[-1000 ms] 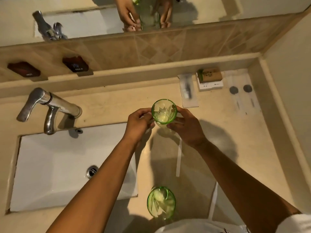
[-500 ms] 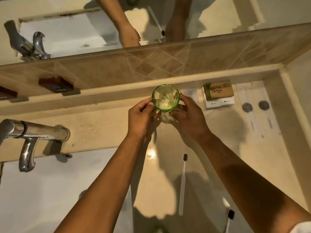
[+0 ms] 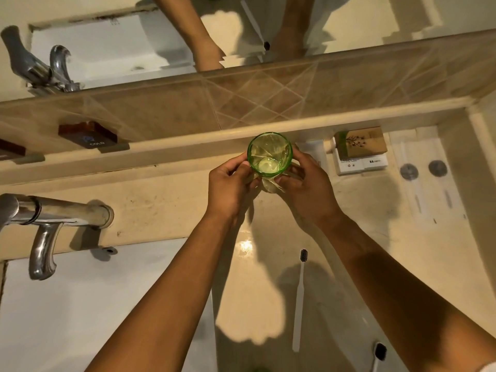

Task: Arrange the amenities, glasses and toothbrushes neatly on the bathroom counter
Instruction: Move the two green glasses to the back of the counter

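This is a bathroom, by the look of it a hotel or guest one. A white sink is set into a beige stone counter, with a chrome tap over it. A mirror runs along the tiled backsplash. A tag reading "COLD" sits on the wall. Boxed amenities, wrapped sachets, a green glass and white toothbrushes lie about the counter.

Both forearms are bare, a white sleeve edge (bottom right corner) just showing
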Available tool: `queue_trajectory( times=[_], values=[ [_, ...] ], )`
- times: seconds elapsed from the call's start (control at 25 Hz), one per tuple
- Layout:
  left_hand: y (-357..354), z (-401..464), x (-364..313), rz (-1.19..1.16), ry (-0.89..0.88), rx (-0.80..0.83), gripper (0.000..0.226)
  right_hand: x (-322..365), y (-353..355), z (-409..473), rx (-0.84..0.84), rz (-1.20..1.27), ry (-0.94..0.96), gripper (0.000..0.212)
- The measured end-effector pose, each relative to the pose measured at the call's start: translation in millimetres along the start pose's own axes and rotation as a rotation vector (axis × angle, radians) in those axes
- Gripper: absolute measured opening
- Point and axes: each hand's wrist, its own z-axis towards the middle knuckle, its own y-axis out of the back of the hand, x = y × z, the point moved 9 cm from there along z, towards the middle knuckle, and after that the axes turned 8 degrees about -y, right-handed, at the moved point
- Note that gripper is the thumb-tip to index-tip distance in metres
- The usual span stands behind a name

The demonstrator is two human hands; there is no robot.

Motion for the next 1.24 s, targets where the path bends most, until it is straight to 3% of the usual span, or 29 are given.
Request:
queue_trajectory(
  times=[0.52, 0.68, 0.84, 1.04, 1.24],
  values=[
    [-7.9, -1.4, -1.8, -0.014, -0.015, 0.010, 0.034, 6.2, -1.8, 1.5, -0.007, -0.022, -0.014, 0.059],
    [8.1, -0.8, 10.5, 0.039, 0.025, -0.072, 0.040, 3.5, -0.2, -8.4, -0.001, 0.004, -0.047, 0.053],
    [43.7, -34.3, 15.6, 0.163, 0.006, -0.080, 0.031, -27.4, 13.8, -42.1, -0.050, -0.023, -0.158, 0.052],
    [109.9, -111.0, 37.2, 0.415, -0.002, 0.018, 0.033, -56.0, 16.4, -122.6, -0.016, -0.154, -0.126, 0.044],
    [163.1, -202.9, 80.2, 0.705, -0.048, 0.165, 0.041, -88.6, 4.5, -209.0, 0.172, -0.419, -0.139, 0.037]
  ],
)
